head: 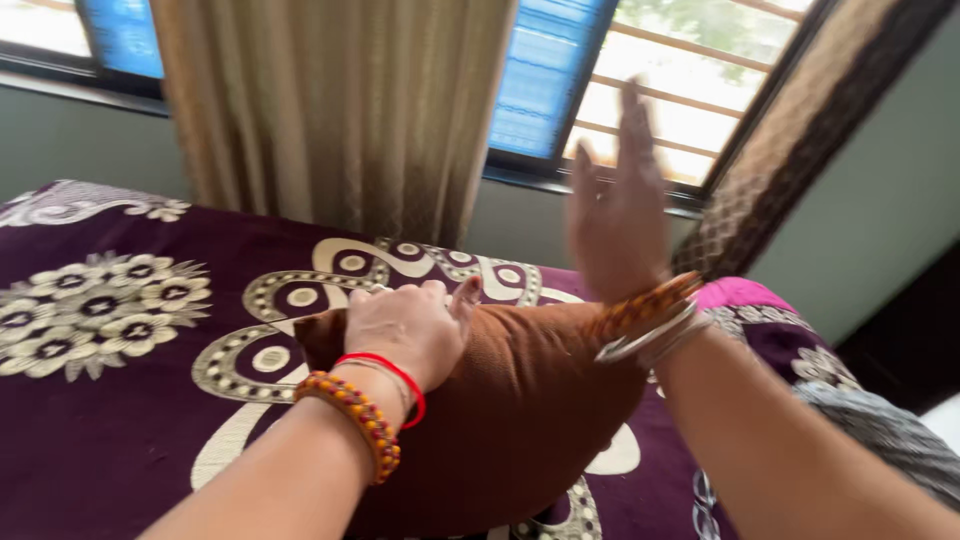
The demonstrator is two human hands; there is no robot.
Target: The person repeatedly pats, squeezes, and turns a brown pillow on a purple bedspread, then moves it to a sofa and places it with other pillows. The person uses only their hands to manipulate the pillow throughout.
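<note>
- On the left, the bed (120, 420) lies under a purple cover patterned with cream flowers and swirls, stretching to the far wall, where a beige curtain (340, 110) hangs before the window (690, 90).
- The brown cushion (520, 410) sits near the middle of the bed, plump and on its edge, its left corner pinned down.
- The left hand (410, 330) presses on that near-left top corner, fingers curled loosely over the fabric; this grip rests on the cushion rather than closing round it, with red thread and beaded bangles at the wrist.
- By my reading the plumping is midway: the cushion is steadied, and its right side bulges unevenly.
- The right hand (618, 215) hovers above the cushion's far right edge, blurred, palm flat and fingers spread; released, holding nothing and touching nothing.
- At far right, a pink patch of bedding (745, 292) peeks out.
</note>
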